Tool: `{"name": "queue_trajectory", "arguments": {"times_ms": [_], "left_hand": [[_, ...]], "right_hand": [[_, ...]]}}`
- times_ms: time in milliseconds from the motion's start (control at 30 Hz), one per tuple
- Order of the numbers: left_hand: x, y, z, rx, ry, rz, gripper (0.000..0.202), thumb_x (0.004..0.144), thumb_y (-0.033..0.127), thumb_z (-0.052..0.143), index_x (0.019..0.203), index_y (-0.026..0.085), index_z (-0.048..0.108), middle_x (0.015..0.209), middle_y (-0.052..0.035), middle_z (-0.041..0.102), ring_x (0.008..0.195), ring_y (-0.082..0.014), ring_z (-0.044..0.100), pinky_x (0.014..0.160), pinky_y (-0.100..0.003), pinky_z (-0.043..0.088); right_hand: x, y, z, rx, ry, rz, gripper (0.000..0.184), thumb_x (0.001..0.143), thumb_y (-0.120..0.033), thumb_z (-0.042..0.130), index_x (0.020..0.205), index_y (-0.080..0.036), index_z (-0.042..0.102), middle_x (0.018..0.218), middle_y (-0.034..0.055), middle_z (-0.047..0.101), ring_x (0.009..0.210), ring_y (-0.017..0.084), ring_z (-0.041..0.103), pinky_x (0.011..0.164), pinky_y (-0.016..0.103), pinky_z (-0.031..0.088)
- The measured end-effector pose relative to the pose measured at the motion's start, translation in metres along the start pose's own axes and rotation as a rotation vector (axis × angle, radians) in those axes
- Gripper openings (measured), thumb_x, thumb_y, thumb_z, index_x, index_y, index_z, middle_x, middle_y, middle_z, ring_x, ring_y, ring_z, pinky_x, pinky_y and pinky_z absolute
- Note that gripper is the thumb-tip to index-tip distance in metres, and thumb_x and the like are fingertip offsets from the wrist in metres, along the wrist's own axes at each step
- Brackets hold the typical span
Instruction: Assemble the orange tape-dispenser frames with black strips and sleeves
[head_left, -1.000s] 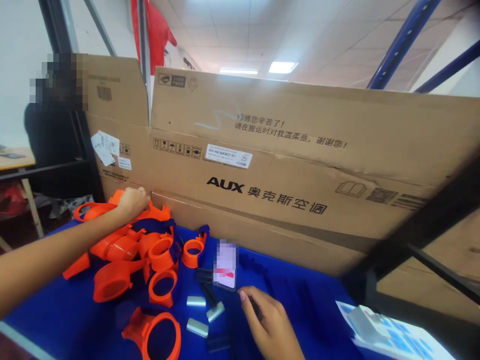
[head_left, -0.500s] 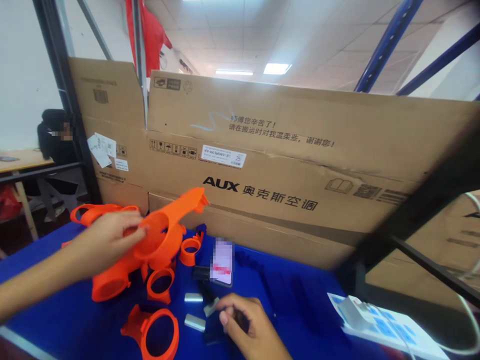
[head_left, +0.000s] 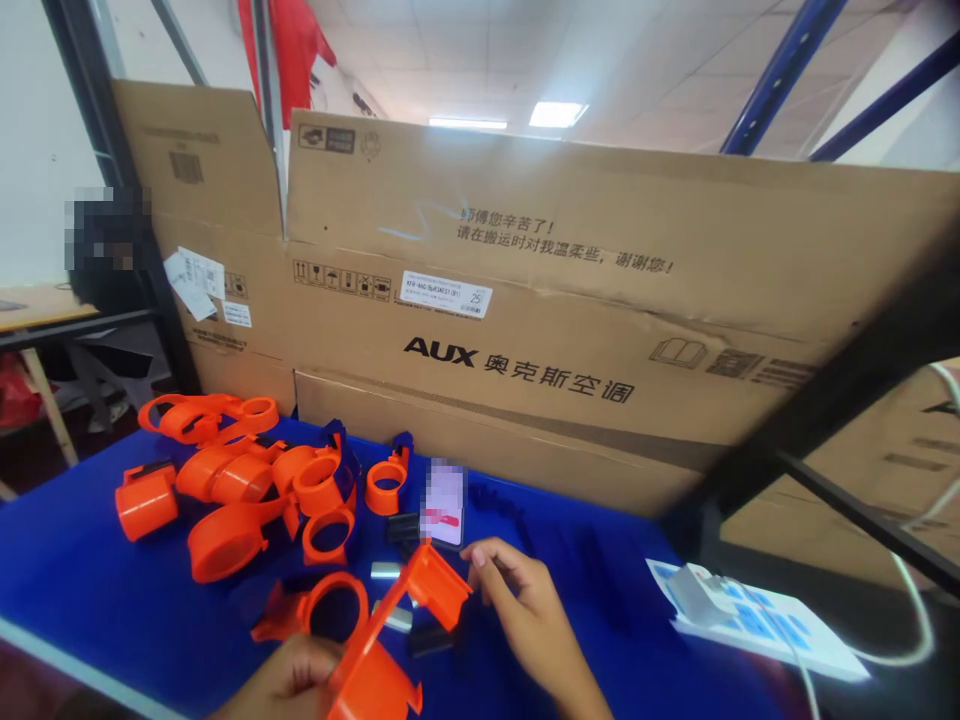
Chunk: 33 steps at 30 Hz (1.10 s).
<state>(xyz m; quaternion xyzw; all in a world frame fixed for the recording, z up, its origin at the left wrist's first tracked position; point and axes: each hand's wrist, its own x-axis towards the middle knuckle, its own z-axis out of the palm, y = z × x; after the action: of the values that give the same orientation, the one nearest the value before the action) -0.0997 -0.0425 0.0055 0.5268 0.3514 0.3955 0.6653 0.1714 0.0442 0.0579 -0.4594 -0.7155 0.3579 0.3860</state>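
My left hand grips an orange plastic ring part low in the view, with its arm and curved end piece pointing up and right. My right hand is beside that end piece, fingers curled together; whatever they may hold is hidden. Under and behind the held part lie two small silver metal pieces and a black block, partly covered. Another orange ring part rests close by on the blue tabletop.
Several orange ring parts are heaped at the left. A phone lies at the back middle, beside a dark block. On the right is a white power strip with cords. A large cardboard sheet stands behind the table.
My left hand has brought the orange part from above the heap down and right, towards my right hand. My right hand has risen slightly; the silver piece at its fingertips no longer shows.
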Motion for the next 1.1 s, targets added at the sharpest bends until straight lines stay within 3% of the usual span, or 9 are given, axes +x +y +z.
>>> {"name": "queue_trajectory", "arguments": {"times_ms": [267,433,667,800,933,1000,1100], "left_hand": [[0.02,-0.002,-0.042,-0.011,0.446,0.031,0.036,0.069,0.046,0.083,0.055,0.016,0.069,0.053,-0.0008,0.059,0.05,-0.0132,0.046,0.049,-0.024,0.039],[0.036,0.005,-0.065,-0.015,0.509,0.046,0.029,0.072,0.043,0.077,0.059,0.017,0.074,0.058,-0.0043,0.069,0.052,-0.0179,0.056,0.051,-0.028,0.046],[0.052,0.012,-0.089,0.003,0.558,0.076,0.026,0.066,0.038,0.08,0.055,0.016,0.071,0.054,-0.0028,0.067,0.052,-0.018,0.057,0.051,-0.027,0.046],[0.048,0.019,-0.09,0.016,0.585,0.084,0.021,0.066,0.036,0.08,0.058,0.017,0.073,0.057,-0.0027,0.069,0.056,-0.0194,0.059,0.054,-0.028,0.049],[0.029,0.019,-0.08,0.033,0.586,0.091,0.02,0.063,0.036,0.083,0.059,0.019,0.074,0.057,-0.0024,0.069,0.057,-0.0208,0.06,0.054,-0.029,0.05],[0.022,0.017,-0.067,0.036,0.561,0.093,0.023,0.066,0.04,0.083,0.06,0.019,0.076,0.058,-0.003,0.07,0.056,-0.0207,0.059,0.053,-0.03,0.05],[0.02,0.017,-0.037,0.013,0.444,0.089,0.031,0.075,0.049,0.078,0.067,0.019,0.08,0.064,-0.0052,0.072,0.059,-0.0215,0.06,0.055,-0.03,0.051]], "right_hand": [[-0.001,-0.001,0.003,-0.033,-0.025,-0.003,0.039,0.102,-0.051,0.053,0.087,-0.02,0.071,0.074,0.002,0.069,0.066,0.018,0.061,0.063,0.027,0.048],[0.0,-0.001,0.002,-0.049,-0.015,-0.007,0.04,0.102,-0.051,0.051,0.087,-0.02,0.07,0.074,0.0019,0.069,0.066,0.018,0.062,0.063,0.027,0.049],[0.001,-0.003,0.002,-0.06,-0.029,-0.009,0.04,0.102,-0.051,0.052,0.087,-0.02,0.071,0.074,0.0018,0.07,0.066,0.017,0.062,0.063,0.027,0.049],[0.001,-0.003,0.001,-0.049,-0.031,-0.006,0.039,0.102,-0.05,0.052,0.089,-0.02,0.072,0.075,0.002,0.071,0.066,0.018,0.063,0.063,0.027,0.049],[-0.002,-0.007,0.007,-0.02,-0.048,-0.034,0.039,0.102,-0.051,0.052,0.095,-0.02,0.074,0.077,0.0032,0.071,0.071,0.019,0.065,0.068,0.029,0.051],[-0.004,-0.013,0.015,0.017,-0.087,-0.107,0.04,0.099,-0.056,0.056,0.108,-0.022,0.074,0.089,0.0061,0.074,0.082,0.022,0.068,0.077,0.033,0.053],[-0.006,-0.022,0.029,0.109,-0.195,-0.259,0.06,0.089,-0.071,0.061,0.128,-0.027,0.069,0.121,0.0116,0.071,0.112,0.03,0.065,0.1,0.043,0.051]]}}
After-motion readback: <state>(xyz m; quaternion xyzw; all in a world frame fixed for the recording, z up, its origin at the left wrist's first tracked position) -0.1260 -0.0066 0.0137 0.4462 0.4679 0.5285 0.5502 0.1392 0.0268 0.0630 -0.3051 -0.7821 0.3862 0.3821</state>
